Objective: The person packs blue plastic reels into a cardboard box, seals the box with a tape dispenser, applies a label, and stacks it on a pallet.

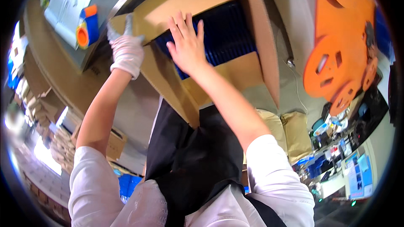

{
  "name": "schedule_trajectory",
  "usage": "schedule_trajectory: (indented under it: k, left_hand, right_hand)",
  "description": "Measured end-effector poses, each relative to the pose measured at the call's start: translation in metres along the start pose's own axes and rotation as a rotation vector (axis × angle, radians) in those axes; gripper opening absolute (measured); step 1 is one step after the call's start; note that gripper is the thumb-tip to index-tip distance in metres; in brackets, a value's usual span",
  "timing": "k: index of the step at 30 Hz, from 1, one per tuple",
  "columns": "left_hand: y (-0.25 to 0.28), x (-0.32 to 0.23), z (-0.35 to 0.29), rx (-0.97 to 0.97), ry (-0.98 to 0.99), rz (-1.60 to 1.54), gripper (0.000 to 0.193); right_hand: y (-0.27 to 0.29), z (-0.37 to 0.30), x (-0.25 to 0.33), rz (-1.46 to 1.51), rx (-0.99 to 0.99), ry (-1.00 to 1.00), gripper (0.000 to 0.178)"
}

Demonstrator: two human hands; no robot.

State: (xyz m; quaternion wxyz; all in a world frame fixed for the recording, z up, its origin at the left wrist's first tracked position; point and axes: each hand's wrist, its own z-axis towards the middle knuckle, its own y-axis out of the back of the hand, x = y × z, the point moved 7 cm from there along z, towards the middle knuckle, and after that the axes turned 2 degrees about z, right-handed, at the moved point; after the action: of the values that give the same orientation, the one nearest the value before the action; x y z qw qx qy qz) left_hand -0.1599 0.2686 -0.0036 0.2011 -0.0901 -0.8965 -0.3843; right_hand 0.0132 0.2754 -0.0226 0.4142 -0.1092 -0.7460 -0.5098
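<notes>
An open cardboard box (pixel 266 38) stands in front of me with its flaps up. Inside it lie dark blue ribbed items (pixel 229 31) in a close row; their exact kind I cannot make out. My left hand (pixel 126 52), in a whitish glove, rests at the box's left flap corner with its fingers stretched apart. Bare and spread wide, my right hand (pixel 188 50) is over the box opening, in front of the far flap (pixel 185 4). Nothing shows in its fingers.
A blue, yellow and orange tape dispenser (pixel 87 27) sits on the grey table at upper left. Orange panels with cut-out slots (pixel 332 65) stand at right. Brown paper sacks (pixel 296 136) and a thin cable (pixel 298 88) lie on the floor at right.
</notes>
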Motion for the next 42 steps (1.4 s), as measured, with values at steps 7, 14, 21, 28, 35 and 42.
schedule_trajectory:
  k: [7,14,21,28,35,42]
  left_hand:
    - [0.008,-0.031,0.009,-0.192,-0.133,-0.106,0.029]
    - [0.03,-0.067,0.024,-0.31,-0.255,-0.209,0.039]
    - [0.04,-0.074,0.022,-0.384,-0.243,-0.272,0.043]
    - [0.029,-0.068,0.021,-0.463,-0.289,-0.261,0.042]
    - [0.023,-0.074,0.027,-0.462,-0.305,-0.292,0.054]
    - [0.025,-0.111,0.078,-0.929,-0.217,-0.826,0.066]
  right_hand:
    - [-0.066,0.025,-0.084,-0.478,0.362,-0.001,0.062]
    - [-0.077,0.035,-0.103,-0.507,0.622,0.048,0.067]
    - [-0.04,-0.039,-0.101,-0.463,0.421,-0.049,0.071]
    - [0.017,-0.123,-0.075,-0.081,0.075,-0.089,0.07]
    - [0.19,-0.125,-0.097,-0.332,-0.436,-0.15,0.058]
    - [0.142,-0.049,-0.128,0.328,-0.038,-0.509,0.072]
